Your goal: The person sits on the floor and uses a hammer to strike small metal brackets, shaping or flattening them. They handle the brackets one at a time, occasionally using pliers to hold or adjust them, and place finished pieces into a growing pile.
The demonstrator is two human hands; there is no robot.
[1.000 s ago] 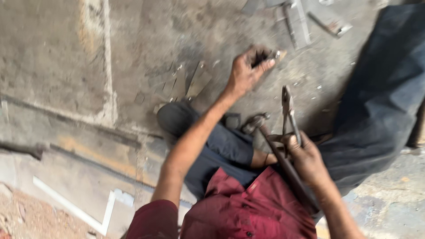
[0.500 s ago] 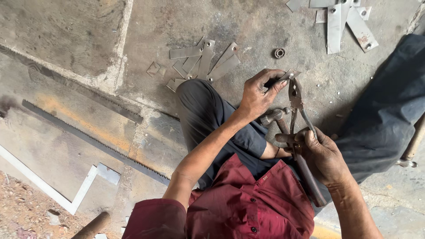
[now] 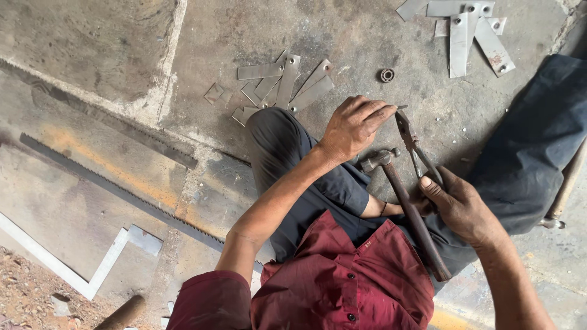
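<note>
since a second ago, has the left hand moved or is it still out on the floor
Yes. The left hand has pulled back from the floor toward the body; it now sits by the pliers' tip, just above the hammer head.

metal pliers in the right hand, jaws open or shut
Shut, or nearly. The metal pliers taper to one closed tip beside the left hand, and the right hand squeezes their handles. What the tip grips: cannot tell.

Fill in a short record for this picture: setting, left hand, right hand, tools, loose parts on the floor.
Setting: concrete floor, person seated
Left hand: fingertips at the pliers' tip
Right hand: grips pliers and hammer
Loose parts: metal strips, more strips, small ring
Also: toothed blade
</note>
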